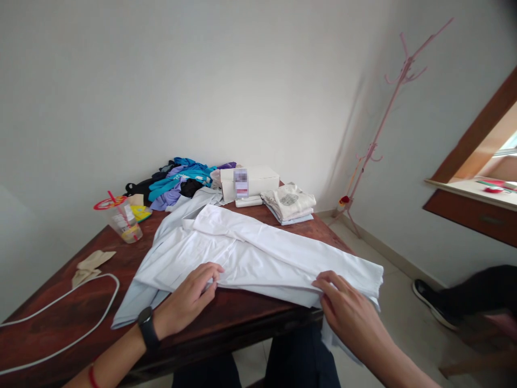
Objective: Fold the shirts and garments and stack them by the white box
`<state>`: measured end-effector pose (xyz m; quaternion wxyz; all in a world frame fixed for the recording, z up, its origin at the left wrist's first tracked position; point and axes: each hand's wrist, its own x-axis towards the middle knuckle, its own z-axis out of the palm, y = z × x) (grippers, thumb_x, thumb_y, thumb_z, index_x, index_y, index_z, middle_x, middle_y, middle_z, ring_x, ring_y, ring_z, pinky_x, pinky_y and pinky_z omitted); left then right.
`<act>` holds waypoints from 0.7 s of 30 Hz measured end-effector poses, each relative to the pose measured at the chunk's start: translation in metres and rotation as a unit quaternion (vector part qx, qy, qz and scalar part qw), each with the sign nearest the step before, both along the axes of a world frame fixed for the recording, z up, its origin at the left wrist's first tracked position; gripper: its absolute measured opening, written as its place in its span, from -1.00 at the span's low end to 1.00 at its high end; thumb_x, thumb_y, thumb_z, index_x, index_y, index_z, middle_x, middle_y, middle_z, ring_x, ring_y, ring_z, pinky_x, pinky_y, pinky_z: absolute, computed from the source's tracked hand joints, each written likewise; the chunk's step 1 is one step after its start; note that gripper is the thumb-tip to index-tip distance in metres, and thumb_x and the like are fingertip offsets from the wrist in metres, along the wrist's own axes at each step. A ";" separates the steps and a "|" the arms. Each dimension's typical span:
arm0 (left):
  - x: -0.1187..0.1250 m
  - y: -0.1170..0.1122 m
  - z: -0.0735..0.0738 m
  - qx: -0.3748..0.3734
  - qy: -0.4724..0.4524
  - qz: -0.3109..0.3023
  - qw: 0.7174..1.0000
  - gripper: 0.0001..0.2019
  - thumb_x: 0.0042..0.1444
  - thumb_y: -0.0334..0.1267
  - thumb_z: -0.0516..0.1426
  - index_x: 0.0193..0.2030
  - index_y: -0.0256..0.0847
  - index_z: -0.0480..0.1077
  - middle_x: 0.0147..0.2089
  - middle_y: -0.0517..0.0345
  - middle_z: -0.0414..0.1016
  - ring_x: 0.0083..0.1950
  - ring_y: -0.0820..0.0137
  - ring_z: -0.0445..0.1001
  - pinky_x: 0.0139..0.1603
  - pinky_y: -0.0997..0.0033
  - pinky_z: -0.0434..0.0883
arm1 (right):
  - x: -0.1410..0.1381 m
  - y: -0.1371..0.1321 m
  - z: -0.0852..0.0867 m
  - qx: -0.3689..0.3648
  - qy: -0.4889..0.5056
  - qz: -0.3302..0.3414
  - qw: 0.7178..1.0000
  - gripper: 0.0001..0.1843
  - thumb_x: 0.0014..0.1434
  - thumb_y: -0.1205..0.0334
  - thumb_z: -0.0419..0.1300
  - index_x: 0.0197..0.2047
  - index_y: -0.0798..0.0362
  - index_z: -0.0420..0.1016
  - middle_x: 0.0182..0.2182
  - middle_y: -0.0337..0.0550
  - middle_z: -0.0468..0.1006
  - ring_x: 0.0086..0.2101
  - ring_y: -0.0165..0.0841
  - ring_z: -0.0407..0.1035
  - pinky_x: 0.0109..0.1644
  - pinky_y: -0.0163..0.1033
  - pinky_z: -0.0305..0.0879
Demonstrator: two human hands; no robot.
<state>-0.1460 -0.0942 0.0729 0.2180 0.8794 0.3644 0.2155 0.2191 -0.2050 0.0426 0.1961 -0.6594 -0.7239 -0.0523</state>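
Observation:
A white shirt (258,256) lies spread across the dark wooden table (81,307), partly folded, with a pale blue garment (135,302) under it. My left hand (189,299), with a black watch on the wrist, pinches the shirt's near edge, fingers curled on the cloth. At the table's right corner, my right hand (347,307) grips the shirt's lower hem, fingers closed over the fabric. Part of the shirt hangs over the table edge below that hand.
At the back lie a heap of coloured clothes (181,180), a white box (250,180) and a stack of folded clothes (288,203). A plastic cup (123,218) and white cable (60,318) are at left. A pink coat stand (383,118) and another person's shoe (434,302) are at right.

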 end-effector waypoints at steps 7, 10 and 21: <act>-0.003 0.004 -0.001 0.041 0.036 0.005 0.998 -0.85 0.41 -0.24 -0.08 -0.15 -0.10 0.29 0.22 0.01 0.42 0.27 0.25 0.39 0.28 0.23 0.37 | 0.056 -0.017 0.008 -0.056 0.026 -0.063 0.996 -0.55 0.29 0.13 -0.11 -0.11 -0.10 0.62 -0.10 -0.08 0.65 -0.21 -0.13 0.59 -0.25 -0.11 0.51; -0.010 0.005 -0.006 0.086 0.079 -0.010 0.993 -0.86 0.35 -0.26 0.03 -0.01 -0.08 0.35 0.35 0.01 0.34 0.35 0.20 0.33 0.35 0.14 0.33 | 0.069 -0.027 0.026 -0.089 0.064 -0.016 0.994 -0.61 0.30 0.15 -0.04 -0.12 -0.10 0.63 -0.20 -0.12 0.69 -0.23 -0.15 0.60 -0.20 -0.16 0.51; -0.078 0.039 -0.029 0.180 0.190 0.074 0.962 -0.53 0.11 -0.43 0.08 0.17 -0.11 0.44 0.24 0.00 0.49 0.27 0.13 0.45 0.34 0.06 0.35 | 0.101 -0.036 0.079 -0.093 0.218 0.037 0.971 -0.63 0.25 -0.07 0.17 -0.22 -0.02 0.72 -0.22 -0.09 0.72 -0.24 -0.13 0.60 -0.21 -0.29 0.55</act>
